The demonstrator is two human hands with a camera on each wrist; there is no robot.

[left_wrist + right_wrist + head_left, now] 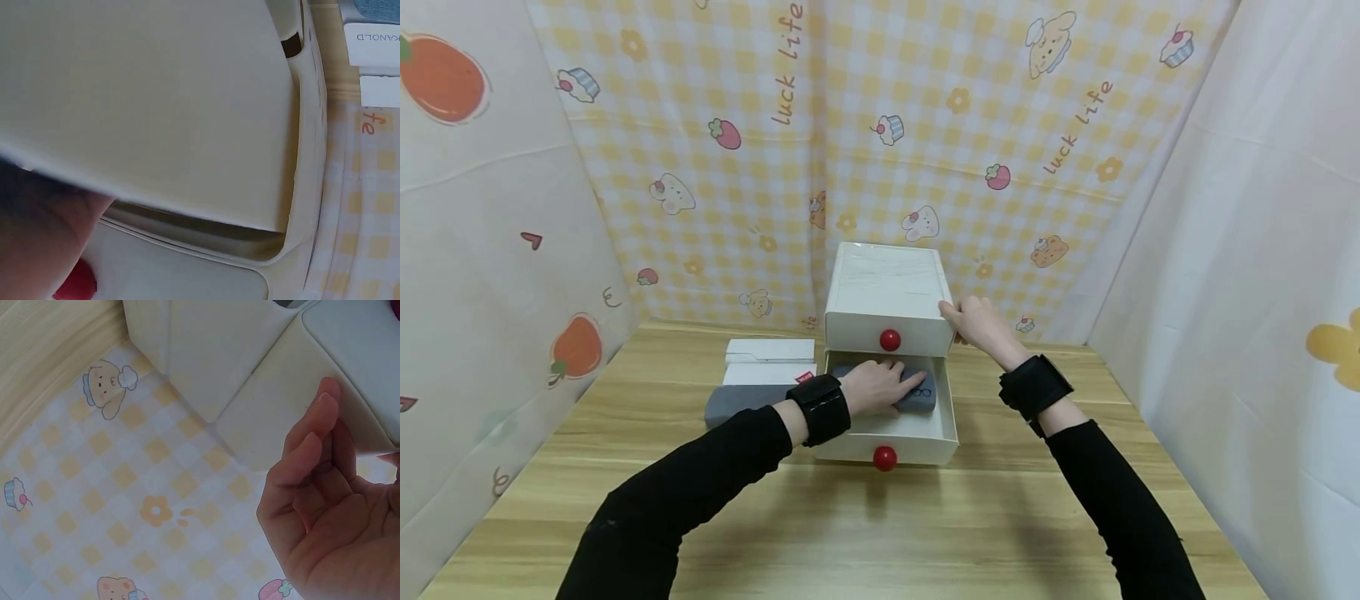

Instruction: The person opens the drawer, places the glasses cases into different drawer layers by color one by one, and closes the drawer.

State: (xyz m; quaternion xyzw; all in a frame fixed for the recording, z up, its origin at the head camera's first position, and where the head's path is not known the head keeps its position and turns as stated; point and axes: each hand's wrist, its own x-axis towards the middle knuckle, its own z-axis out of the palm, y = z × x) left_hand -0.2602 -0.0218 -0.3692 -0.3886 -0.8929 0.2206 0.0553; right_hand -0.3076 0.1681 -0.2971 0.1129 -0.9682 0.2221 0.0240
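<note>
A white two-drawer box [887, 283] with red knobs stands against the back cloth, its lower drawer [917, 450] pulled out. Inside that drawer lies a grey glasses case [925, 396] with a glasses print at its right end. My left hand [872, 387] reaches over the case from above and grips across it, thumb on the near side, partly covering it. In the left wrist view the case is hidden; the hand [50, 225] shows beside a red knob [78, 281]. My right hand [981, 325] holds the box's upper right front corner, fingertips [328, 406] against its side wall.
Left of the drawer, another grey case [737, 402] lies on the wooden table [880, 533], partly behind the left forearm. White boxes [767, 350] lie just beyond it. A yellow checked cloth [760, 192] hangs behind, with white cloths [1247, 250] at the sides.
</note>
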